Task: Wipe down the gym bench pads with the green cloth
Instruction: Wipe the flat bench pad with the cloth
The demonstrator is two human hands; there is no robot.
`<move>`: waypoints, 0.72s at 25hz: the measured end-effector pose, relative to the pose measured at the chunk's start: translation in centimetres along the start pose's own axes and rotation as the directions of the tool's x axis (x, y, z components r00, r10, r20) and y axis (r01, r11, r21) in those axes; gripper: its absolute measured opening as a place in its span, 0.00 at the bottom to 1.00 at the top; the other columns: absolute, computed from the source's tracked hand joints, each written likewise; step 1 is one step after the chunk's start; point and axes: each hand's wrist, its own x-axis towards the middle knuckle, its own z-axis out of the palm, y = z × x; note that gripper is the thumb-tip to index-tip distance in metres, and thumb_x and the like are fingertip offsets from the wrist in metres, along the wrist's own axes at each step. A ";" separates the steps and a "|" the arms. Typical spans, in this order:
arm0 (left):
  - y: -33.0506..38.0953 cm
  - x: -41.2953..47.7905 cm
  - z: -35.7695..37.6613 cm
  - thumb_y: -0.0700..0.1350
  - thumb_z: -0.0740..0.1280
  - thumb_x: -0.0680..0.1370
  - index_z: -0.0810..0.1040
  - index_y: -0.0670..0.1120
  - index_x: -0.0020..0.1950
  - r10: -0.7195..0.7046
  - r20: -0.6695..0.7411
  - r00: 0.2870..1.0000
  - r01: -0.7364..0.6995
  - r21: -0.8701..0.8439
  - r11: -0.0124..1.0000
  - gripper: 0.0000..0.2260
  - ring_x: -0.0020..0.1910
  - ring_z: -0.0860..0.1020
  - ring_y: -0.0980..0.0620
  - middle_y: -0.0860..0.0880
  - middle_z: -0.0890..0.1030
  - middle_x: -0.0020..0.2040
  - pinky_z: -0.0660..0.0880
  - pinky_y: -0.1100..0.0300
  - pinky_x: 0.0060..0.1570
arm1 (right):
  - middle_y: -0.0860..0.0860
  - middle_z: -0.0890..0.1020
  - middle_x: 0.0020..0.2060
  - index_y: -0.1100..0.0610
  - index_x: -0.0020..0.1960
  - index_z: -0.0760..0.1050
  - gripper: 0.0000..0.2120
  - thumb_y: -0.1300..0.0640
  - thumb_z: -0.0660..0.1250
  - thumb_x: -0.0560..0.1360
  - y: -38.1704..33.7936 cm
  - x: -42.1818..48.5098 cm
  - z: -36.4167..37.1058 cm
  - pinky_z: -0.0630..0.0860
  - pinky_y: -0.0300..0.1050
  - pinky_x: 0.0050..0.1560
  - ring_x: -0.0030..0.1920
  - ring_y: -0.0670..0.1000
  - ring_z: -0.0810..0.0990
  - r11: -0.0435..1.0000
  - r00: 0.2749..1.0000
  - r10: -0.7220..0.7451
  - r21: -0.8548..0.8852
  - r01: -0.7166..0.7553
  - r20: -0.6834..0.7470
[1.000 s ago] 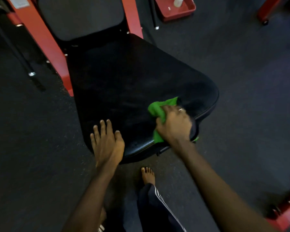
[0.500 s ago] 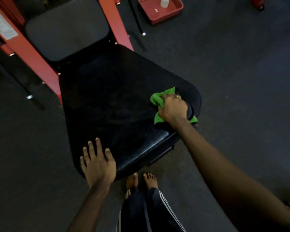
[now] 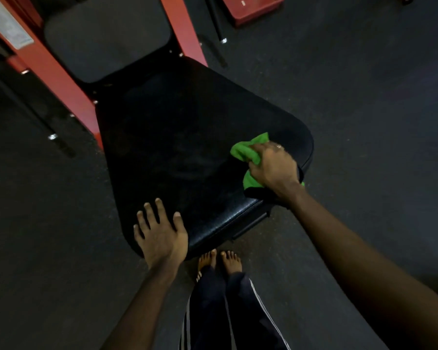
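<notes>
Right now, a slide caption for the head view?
Right hand grips green cloth at right edge of seat pad; left hand rests flat on near corner.

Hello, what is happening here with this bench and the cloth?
A person is wiping a gym bench. The right hand grips a bunched green cloth on the near right corner of the large black seat pad. The left hand rests flat on the pad's near left edge. The smaller grey pad lies beyond, untouched.
</notes>
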 end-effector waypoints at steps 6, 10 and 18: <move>1.1 -0.1 -0.7 0.56 0.49 0.84 0.51 0.44 0.82 0.052 -0.031 0.998 -0.056 -0.155 0.986 0.29 0.81 0.48 0.42 0.41 0.51 0.82 0.45 0.45 0.78 | 0.52 0.81 0.61 0.51 0.64 0.78 0.23 0.48 0.66 0.70 -5.5 -4.3 3.2 0.74 0.52 0.61 0.64 0.59 0.76 0.999 0.998 -0.040 0.014 0.041 -0.040; 7.3 0.3 -1.3 0.50 0.51 0.84 0.54 0.42 0.82 0.237 -0.091 0.967 -0.254 -0.319 0.913 0.26 0.81 0.49 0.47 0.44 0.53 0.82 0.45 0.52 0.79 | 0.53 0.79 0.64 0.48 0.68 0.75 0.25 0.46 0.67 0.71 -1.2 -3.9 1.6 0.75 0.53 0.62 0.64 0.58 0.76 0.976 0.975 -0.216 0.008 0.216 0.059; 15.4 0.7 1.5 0.52 0.48 0.86 0.50 0.48 0.83 0.516 0.053 0.855 -0.503 -0.157 0.850 0.25 0.82 0.48 0.49 0.45 0.50 0.83 0.45 0.52 0.79 | 0.56 0.80 0.59 0.52 0.62 0.77 0.18 0.51 0.65 0.72 6.7 5.3 -2.6 0.76 0.58 0.57 0.61 0.63 0.77 0.952 0.950 0.281 0.162 -0.259 -0.136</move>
